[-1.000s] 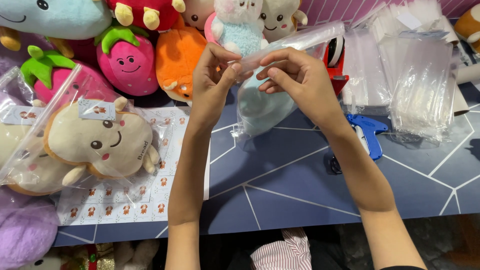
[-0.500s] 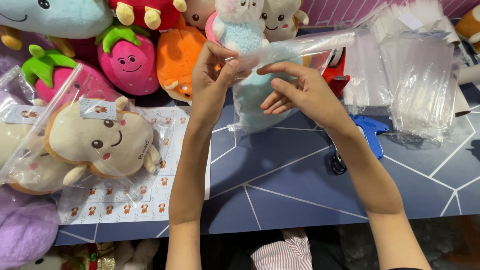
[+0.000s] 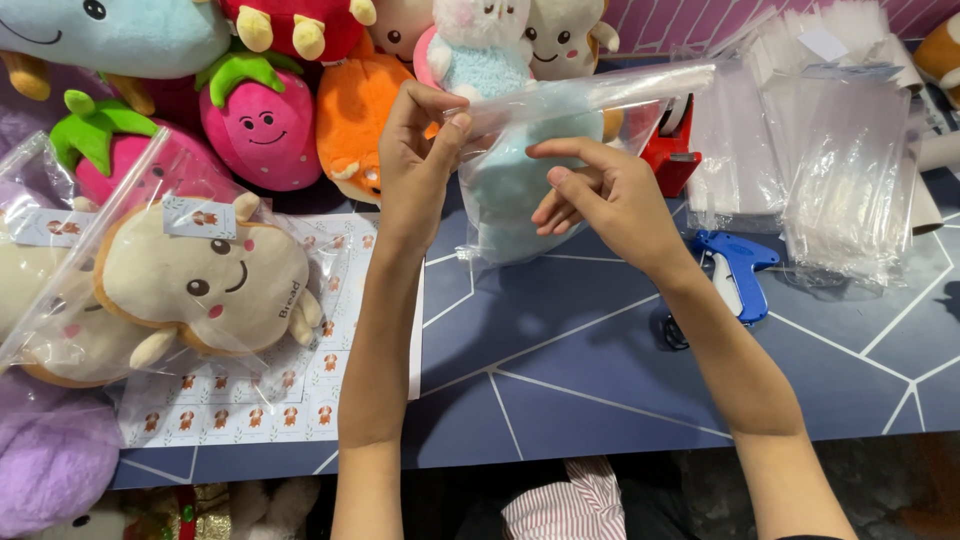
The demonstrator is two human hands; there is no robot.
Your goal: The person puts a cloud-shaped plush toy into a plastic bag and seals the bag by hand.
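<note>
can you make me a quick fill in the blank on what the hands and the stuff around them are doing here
1. The left hand pinches the top of a clear plastic ___ holding a light blue plush toy.
2. The tagging gun beside the right hand is ___ in colour.
3. The bagged cream plush lies on a sheet of ___.

Missing words: bag; blue; stickers

Table (image 3: 620, 360): dark blue, crossed by thin white lines. Bag (image 3: 560, 110): clear; pale blue plush (image 3: 520, 180) seen inside. Strawberry (image 3: 255, 125): pink, green leaves. Tagging gun (image 3: 740, 270): blue. Sticker sheet (image 3: 250, 405): white, rows of small brown figures. Bagged plush (image 3: 200, 285): cream, pink cheeks.
</note>
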